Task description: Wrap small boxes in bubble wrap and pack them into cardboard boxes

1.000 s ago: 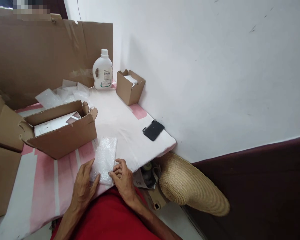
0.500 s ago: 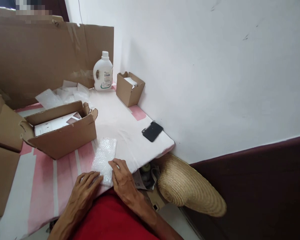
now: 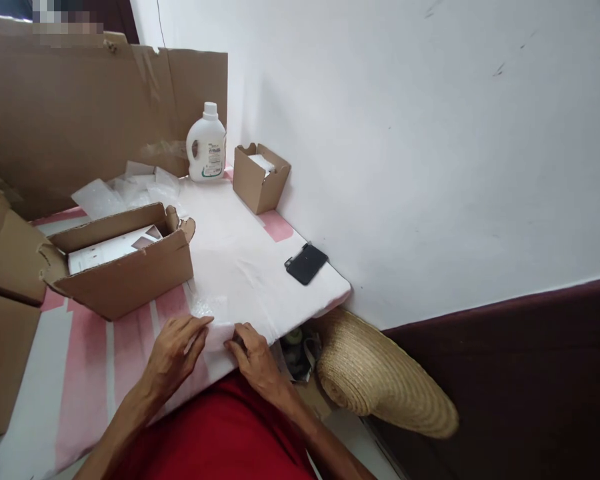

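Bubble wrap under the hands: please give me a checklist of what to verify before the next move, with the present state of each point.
1. Both hands on the wrap: left hand and right hand rest on the bubble wrap. Ok.
2. Wrap lies flat on the table: blurred, cannot tell.
3. Wrap clear of the open cardboard box: close beside it; touching or not, cannot tell.
4. Black phone away from the hands: ok.
5. Wrap fully on the table, near its front edge: cannot tell.
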`<move>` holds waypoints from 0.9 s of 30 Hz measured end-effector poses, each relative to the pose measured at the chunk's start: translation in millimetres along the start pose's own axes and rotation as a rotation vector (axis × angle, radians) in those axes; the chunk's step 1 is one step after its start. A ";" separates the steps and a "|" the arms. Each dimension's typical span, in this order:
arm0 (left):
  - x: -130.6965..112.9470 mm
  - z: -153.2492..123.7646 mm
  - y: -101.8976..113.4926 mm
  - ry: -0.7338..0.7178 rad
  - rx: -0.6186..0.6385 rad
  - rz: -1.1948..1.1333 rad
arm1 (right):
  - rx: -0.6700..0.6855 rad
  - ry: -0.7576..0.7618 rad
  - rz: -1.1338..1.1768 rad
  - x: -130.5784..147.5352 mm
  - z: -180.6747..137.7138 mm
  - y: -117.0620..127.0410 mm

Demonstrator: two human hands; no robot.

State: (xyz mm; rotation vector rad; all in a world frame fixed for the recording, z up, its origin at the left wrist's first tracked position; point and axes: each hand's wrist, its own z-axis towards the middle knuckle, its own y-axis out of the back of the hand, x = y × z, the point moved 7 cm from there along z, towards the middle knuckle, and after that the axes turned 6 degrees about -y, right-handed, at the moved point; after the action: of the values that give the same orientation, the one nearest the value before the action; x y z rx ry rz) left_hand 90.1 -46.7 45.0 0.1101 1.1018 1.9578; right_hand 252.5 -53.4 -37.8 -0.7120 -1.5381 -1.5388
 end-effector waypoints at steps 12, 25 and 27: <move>-20.0 -30.7 -41.8 -0.091 0.079 0.215 | -0.098 -0.202 0.052 -10.3 23.6 -1.5; -1.6 -61.4 -83.3 -0.022 0.230 0.310 | -0.205 0.175 -0.342 28.2 21.1 -2.9; 1.2 -62.0 -82.6 0.024 0.203 0.272 | -0.035 0.258 -0.409 28.6 24.5 -18.1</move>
State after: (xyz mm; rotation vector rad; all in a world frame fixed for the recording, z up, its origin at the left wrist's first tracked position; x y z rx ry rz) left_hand 114.1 -67.0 -53.4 0.3638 1.3581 2.0825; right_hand 218.9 -35.5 -20.5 -0.2068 -1.5229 -1.8764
